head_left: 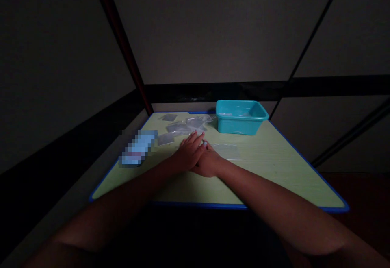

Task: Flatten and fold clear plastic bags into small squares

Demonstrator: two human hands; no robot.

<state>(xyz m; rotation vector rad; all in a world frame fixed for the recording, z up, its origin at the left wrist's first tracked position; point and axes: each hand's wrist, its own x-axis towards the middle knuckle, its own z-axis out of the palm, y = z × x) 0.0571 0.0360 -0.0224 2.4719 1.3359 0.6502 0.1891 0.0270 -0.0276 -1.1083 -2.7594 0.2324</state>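
Note:
My left hand [189, 154] lies across my right hand over the middle of the table, its fingers stretched out and pointing away from me. Most of the fingers of my right hand [209, 164] are hidden beneath it. A small pale spot [205, 143] shows at the right hand's fingers; I cannot make out what it is. Just right of the hands a clear flat plastic bag [228, 152] lies on the table. Beyond the fingertips is a loose pile of clear plastic bags [181, 128] with greyish contents, and a single flat grey packet [165, 139] sits closer on the left.
A turquoise plastic basin [240, 125] stands at the table's back right. A pixelated bluish thing [138, 148] lies at the left edge. Another grey packet [169, 117] is at the far left corner. The pale table [274, 174] has a blue rim, with dark-striped walls behind.

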